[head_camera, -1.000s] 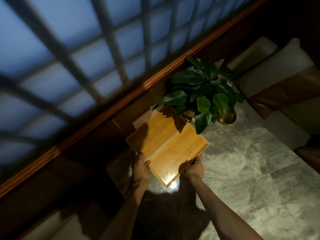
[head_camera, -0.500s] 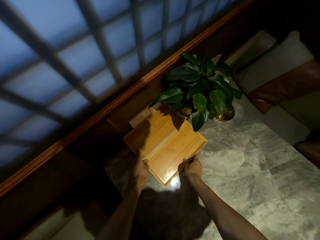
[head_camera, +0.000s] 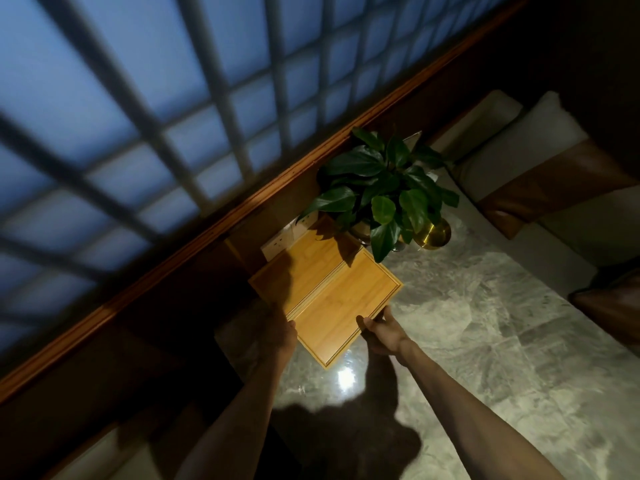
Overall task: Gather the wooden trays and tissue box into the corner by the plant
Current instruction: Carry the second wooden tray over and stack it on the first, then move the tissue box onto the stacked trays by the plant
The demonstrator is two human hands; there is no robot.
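Note:
Two wooden trays lie side by side at the marble table's far corner, under the leaves of a green plant (head_camera: 384, 181) in a gold pot (head_camera: 433, 233). The nearer tray (head_camera: 343, 306) has a raised rim, and both my hands grip it: my left hand (head_camera: 277, 337) holds its left edge, and my right hand (head_camera: 381, 329) pinches its near right edge. The farther tray (head_camera: 304, 268) touches it and reaches the wall. No tissue box is in view.
A wall socket plate (head_camera: 280, 237) sits just behind the far tray. A wooden rail and a gridded window run along the wall. Cushioned seats (head_camera: 540, 188) line the table's right side. The marble tabletop (head_camera: 485, 341) stretches to the right and towards me.
The nearer tray has slid a little farther towards the wall and the plant, with both hands staying on its edges. My view has shifted slightly.

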